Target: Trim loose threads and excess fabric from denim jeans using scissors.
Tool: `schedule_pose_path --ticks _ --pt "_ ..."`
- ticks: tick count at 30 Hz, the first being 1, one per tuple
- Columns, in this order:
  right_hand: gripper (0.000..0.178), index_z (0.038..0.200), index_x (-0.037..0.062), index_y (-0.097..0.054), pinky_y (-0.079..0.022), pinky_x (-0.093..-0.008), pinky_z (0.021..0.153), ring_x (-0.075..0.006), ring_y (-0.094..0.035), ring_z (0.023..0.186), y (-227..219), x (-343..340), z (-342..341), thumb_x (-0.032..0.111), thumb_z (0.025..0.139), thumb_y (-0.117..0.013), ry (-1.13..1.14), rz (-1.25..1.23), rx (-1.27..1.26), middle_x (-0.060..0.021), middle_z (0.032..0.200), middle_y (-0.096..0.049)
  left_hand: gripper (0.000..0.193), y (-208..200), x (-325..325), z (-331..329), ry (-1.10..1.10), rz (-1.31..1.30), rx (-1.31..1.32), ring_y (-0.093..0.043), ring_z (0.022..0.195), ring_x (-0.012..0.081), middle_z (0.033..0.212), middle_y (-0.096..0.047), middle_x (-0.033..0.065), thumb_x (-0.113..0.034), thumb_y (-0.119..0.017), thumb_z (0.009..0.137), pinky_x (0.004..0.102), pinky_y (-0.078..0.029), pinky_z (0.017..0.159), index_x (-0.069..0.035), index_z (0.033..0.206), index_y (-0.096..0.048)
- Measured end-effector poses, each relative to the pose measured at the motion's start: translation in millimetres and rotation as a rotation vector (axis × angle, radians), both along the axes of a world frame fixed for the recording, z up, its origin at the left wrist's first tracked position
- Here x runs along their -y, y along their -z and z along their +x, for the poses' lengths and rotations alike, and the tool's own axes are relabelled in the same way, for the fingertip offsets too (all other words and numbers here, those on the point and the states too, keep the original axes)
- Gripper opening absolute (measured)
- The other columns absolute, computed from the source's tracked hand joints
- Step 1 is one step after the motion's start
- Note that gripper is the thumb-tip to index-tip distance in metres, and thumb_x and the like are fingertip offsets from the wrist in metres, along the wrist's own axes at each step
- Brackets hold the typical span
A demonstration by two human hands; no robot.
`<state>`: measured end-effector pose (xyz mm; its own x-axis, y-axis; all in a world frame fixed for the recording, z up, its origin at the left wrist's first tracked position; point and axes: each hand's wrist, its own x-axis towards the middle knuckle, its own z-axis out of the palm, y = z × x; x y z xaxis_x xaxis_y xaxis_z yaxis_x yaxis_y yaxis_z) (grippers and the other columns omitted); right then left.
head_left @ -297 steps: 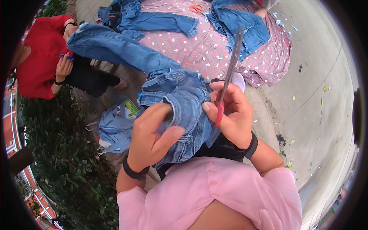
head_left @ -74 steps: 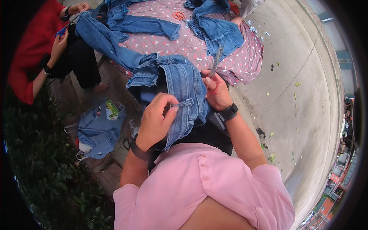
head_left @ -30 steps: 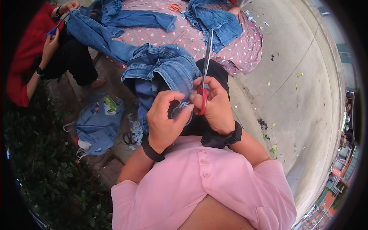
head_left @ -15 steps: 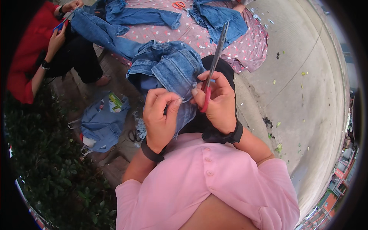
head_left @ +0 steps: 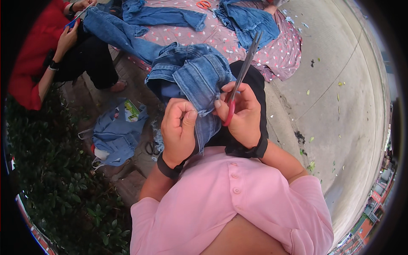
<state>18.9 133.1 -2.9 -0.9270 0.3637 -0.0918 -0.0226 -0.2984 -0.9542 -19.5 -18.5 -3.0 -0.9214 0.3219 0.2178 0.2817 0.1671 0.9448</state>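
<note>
- Here, nearest the pink shirt (head_left: 229, 195), the left hand (head_left: 178, 134) has its thumb and curled forefinger closed together at a frayed denim edge; whether a thread is caught between them is too small to tell.
- Just to its right, the right hand (head_left: 243, 121) grips red-handled scissors (head_left: 244, 70), blades pointing up and away, while its thumb and forefinger meet the denim.
- The blue jeans (head_left: 199, 78) lie bunched over the lap, just beyond the hands, partly covering black trousers (head_left: 255, 85).
- Left of the lap, black-handled scissors (head_left: 151, 148) rest on the ground among pale blue scraps (head_left: 158, 138), near a light-blue denim bag (head_left: 114, 138) with a green packet (head_left: 131, 111) on it.
- Farther left, a co-worker in a red top (head_left: 29, 70) holds blue-handled scissors (head_left: 71, 24) at the end of a denim leg (head_left: 114, 36).
- Beyond, a flowered cloth (head_left: 180, 39) bears orange-handled scissors (head_left: 204, 5) between dark denim trousers (head_left: 168, 18) and crumpled jeans (head_left: 250, 25).
</note>
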Motion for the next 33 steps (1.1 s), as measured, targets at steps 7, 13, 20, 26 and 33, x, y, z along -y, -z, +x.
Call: schedule_pose_path --ticks 7,13,20,26,33 --pt "0.03 0.106 0.0032 -0.052 -0.044 -0.0199 0.063 -0.0044 -0.051 0.07 2 -4 0 -0.005 0.08 -0.064 -0.046 0.007 0.011 0.001 0.078 -0.054 0.01 -8 -1 2 -0.012 -0.077 -0.126 -0.046 0.072 0.013 0.084 -0.048 0.0046 -0.007 -0.054 0.091 0.0245 -0.039 0.066 -0.001 0.084 -0.051" --pt "0.03 0.106 0.0039 -0.052 -0.045 -0.0195 0.061 -0.0041 -0.054 0.07 -2 -2 4 -0.002 0.08 -0.066 -0.057 0.126 -0.01 0.001 0.078 -0.056 0.005 -21 -1 -4 -0.001 -0.207 -0.516 -0.051 0.076 0.0154 0.093 -0.054 0.0098 -0.004 -0.054 0.09 0.0268 -0.043 0.069 0.0 0.088 -0.053" --pt "0.031 0.108 0.0031 -0.052 -0.046 -0.0203 0.061 -0.0048 -0.054 0.07 2 -4 5 -0.002 0.081 -0.067 -0.064 0.132 -0.014 -0.0001 0.079 -0.057 0.005 -16 3 -2 0.142 -0.05 -0.09 -0.052 0.073 0.0104 0.106 -0.056 0.0126 -0.004 -0.05 0.093 0.023 -0.045 0.065 0.001 0.092 -0.053" --pt "0.031 0.109 0.0007 -0.052 -0.047 -0.0215 0.06 -0.0065 -0.056 0.069 -7 -26 16 -0.004 0.082 -0.066 -0.285 0.076 -0.005 -0.002 0.079 -0.058 0.007 -7 0 -1 0.067 0.165 0.149 -0.053 0.065 0.0076 0.099 -0.06 0.0086 -0.005 -0.051 0.093 0.0216 -0.044 0.061 0.0 0.09 -0.055" --pt "0.03 0.109 -0.0017 -0.059 -0.048 -0.0215 0.053 -0.0096 -0.061 0.06 -37 -73 36 0.013 0.085 -0.069 -0.792 -0.284 0.391 -0.0062 0.075 -0.064 0.009 -3 -4 1 0.017 0.193 0.155 -0.051 0.064 0.0063 0.1 -0.06 0.0081 -0.006 -0.05 0.095 0.0201 -0.043 0.06 0.0 0.09 -0.054"
